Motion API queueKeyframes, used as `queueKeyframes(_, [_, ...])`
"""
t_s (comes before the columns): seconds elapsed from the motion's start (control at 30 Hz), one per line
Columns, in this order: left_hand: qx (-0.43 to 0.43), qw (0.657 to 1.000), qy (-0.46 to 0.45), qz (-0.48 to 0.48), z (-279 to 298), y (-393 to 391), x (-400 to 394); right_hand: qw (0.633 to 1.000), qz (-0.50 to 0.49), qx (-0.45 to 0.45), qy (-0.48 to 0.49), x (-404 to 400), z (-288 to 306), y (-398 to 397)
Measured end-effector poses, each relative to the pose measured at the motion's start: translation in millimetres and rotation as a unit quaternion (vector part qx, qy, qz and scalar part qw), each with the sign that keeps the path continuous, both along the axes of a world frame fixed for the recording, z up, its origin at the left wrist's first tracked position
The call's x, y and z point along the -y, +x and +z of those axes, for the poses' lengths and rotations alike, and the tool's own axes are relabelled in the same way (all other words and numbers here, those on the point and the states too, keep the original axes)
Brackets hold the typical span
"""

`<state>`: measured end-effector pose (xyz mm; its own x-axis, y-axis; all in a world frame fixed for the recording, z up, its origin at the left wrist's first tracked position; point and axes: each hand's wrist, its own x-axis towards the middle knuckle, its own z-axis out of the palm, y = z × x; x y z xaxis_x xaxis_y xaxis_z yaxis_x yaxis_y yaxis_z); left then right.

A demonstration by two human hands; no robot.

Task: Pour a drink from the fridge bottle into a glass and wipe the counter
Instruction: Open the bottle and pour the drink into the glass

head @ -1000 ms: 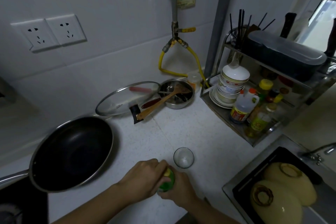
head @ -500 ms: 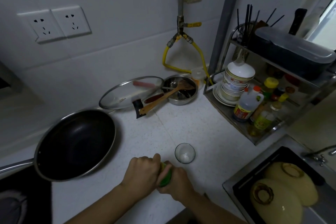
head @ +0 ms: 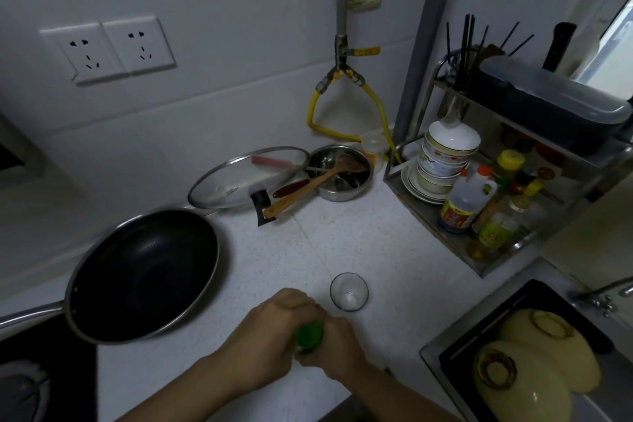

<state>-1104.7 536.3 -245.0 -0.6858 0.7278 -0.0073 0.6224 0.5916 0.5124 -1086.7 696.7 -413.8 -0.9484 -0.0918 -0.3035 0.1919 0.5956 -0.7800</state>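
Near the counter's (head: 359, 250) front edge (open space behind), both hands' fingers (head: 291, 305) clench a green bottle (head: 309, 336).

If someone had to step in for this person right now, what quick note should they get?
Left hand and right hand are both closed around the green bottle, near the counter's front edge. The glass stands upright just behind the hands, apparently empty. The cap is hidden, so on or off is unclear. Nothing poured yet. Left: pour, then wipe the counter; no cloth in view.
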Motion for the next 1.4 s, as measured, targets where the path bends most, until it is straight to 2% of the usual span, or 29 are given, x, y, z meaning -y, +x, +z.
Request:
queueKeyframes(0.17, [-0.038, 0.999, -0.019, 0.021, -0.8, -3.8, 2.2, 1.000, 0.001, -0.009, -0.007, 2.3, 4.0, -0.3])
queueKeyframes(0.57, [-0.013, 0.991, -0.046, 0.126, -6.6, -7.8, -7.6, 0.999, -0.023, -0.002, -0.038, 4.6, 9.5, 7.2])
queueKeyframes(0.73, [-0.022, 0.982, -0.098, 0.158, -3.5, -13.9, -12.7, 0.996, -0.036, 0.013, -0.085, 4.1, 11.4, 7.8])
queueKeyframes(1.03, [-0.012, 0.958, -0.187, 0.219, 4.5, -10.5, -32.4, 0.994, -0.064, 0.012, -0.088, 7.7, 13.5, 7.4])
queueKeyframes(1.23, [-0.006, 0.957, -0.172, 0.235, 6.5, -6.9, -35.4, 0.994, -0.061, 0.007, -0.095, 5.7, 12.1, 7.6])
queueKeyframes(1.4, [-0.013, 0.963, -0.090, 0.254, 9.9, -4.9, -27.6, 0.994, -0.060, 0.000, -0.097, 4.0, 12.9, 8.6])
